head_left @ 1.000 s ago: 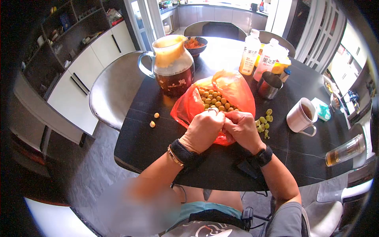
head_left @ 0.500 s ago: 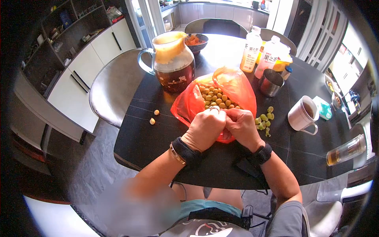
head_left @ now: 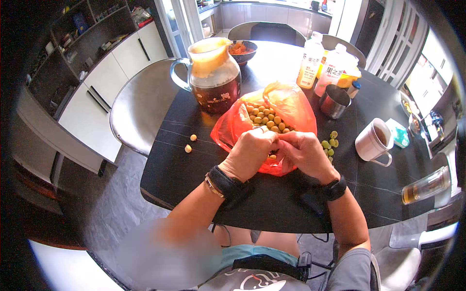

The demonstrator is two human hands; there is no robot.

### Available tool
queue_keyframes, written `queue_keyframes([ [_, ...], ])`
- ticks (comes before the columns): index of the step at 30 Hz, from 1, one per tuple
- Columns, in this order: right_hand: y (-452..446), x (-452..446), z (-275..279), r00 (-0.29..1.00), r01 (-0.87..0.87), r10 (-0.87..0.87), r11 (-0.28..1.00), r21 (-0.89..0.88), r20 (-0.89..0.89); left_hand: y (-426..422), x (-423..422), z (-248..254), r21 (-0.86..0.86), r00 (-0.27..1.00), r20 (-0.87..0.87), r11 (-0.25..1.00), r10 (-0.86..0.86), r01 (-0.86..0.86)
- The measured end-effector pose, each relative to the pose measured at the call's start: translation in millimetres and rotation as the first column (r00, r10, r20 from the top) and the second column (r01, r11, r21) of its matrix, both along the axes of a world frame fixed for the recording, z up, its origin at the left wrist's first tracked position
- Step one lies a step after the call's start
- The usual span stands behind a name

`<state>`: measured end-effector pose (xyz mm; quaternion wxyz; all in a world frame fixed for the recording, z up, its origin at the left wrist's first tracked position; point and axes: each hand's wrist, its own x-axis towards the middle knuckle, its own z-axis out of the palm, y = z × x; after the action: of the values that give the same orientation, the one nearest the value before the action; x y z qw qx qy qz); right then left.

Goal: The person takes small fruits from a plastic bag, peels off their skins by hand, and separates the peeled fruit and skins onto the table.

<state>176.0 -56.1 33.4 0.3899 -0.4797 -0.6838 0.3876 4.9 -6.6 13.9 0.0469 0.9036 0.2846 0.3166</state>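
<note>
A red plastic bag (head_left: 296,106) lies open on the dark table, filled with round yellow-green fruits (head_left: 266,118). Over its near edge, my left hand (head_left: 250,151) and my right hand (head_left: 307,154) meet at the fingertips. Both sets of fingers are pinched together, and whatever is between them is too small and hidden to name. Just right of my right hand lie several green pieces (head_left: 331,143), partly covered by it. Two small pale round pieces (head_left: 191,143) rest on the table to the left.
Behind the bag stand a glass pitcher (head_left: 215,82) of dark liquid, a bowl (head_left: 244,54), two bottles (head_left: 310,63) and a metal cup (head_left: 334,103). At the right are a white mug (head_left: 373,141), a teal packet (head_left: 399,133) and a tilted glass (head_left: 427,185). Chairs surround the table (head_left: 179,186).
My right hand has shifted slightly right and its fingers have spread a little from my left hand, covering more of the green pieces. A fruit now shows between the hands.
</note>
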Motion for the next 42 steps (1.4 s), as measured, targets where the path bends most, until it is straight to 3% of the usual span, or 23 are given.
queue_keyframes([
  [2, -1.5, 0.8, 3.4, 0.997, 0.010, -0.022, 0.989, -0.149, -0.077, -0.3, -0.3, 2.9, -0.013, 1.000, 0.013, 1.000, -0.013, 0.014],
  [6, -1.2, 0.8, -0.1, 0.995, -0.005, -0.009, 0.990, -0.141, -0.097, 1.7, 0.4, -0.5, -0.022, 0.999, 0.006, 0.999, -0.039, 0.039],
  [9, -1.6, 0.2, -1.0, 1.000, -0.002, 0.002, 0.992, -0.125, 0.000, 1.2, 0.9, -0.1, -0.015, 1.000, -0.007, 0.999, -0.029, 0.029],
  [11, -0.3, 0.5, -4.2, 0.999, -0.009, 0.009, 1.000, 0.000, 0.046, 0.7, 1.5, 0.4, -0.046, 1.000, 0.026, 0.999, -0.010, 0.012],
  [14, -0.5, -0.4, -3.2, 0.996, 0.035, -0.038, 0.999, -0.042, -0.081, 0.3, 1.7, 2.1, -0.097, 0.994, 0.105, 0.995, -0.007, 0.017],
  [19, -0.1, 5.2, 2.4, 0.993, 0.071, -0.083, 0.987, -0.141, -0.081, -2.4, 1.9, 6.9, -0.128, 0.980, 0.186, 0.987, -0.069, 0.094],
  [20, 0.0, 6.1, 2.8, 0.993, 0.062, -0.076, 0.986, -0.152, -0.085, -2.7, 2.0, 7.1, -0.204, 0.974, 0.219, 0.973, -0.065, 0.111],
  [24, 0.9, 8.9, 2.0, 0.995, 0.052, -0.063, 0.989, -0.140, -0.077, -3.6, 2.8, 5.0, -0.333, 0.951, 0.303, 0.929, -0.057, 0.162],
  [28, 2.6, 10.8, -0.9, 0.996, 0.053, -0.060, 0.991, -0.122, -0.059, -2.8, 2.3, 7.0, -0.334, 0.962, 0.262, 0.929, -0.072, 0.161],
  [30, 3.3, 11.3, -0.4, 0.996, 0.070, -0.075, 0.991, -0.115, -0.039, -2.0, 2.9, 3.5, -0.363, 0.941, 0.332, 0.912, -0.064, 0.190],
  [32, 4.8, 11.9, -1.8, 0.968, -0.006, -0.030, 0.990, -0.142, -0.248, 0.7, 1.6, 8.3, -0.362, 0.935, 0.347, 0.911, -0.067, 0.200],
  [40, 9.9, 20.6, -6.7, 0.938, -0.076, 0.019, 0.985, -0.153, -0.346, 5.8, 2.8, 3.1, -0.334, 0.913, 0.389, 0.905, -0.120, 0.262],
  [42, 9.6, 19.5, -6.6, 0.928, -0.075, 0.007, 0.983, -0.169, -0.372, 6.8, 3.3, 1.1, -0.415, 0.899, 0.431, 0.867, -0.079, 0.275],
])
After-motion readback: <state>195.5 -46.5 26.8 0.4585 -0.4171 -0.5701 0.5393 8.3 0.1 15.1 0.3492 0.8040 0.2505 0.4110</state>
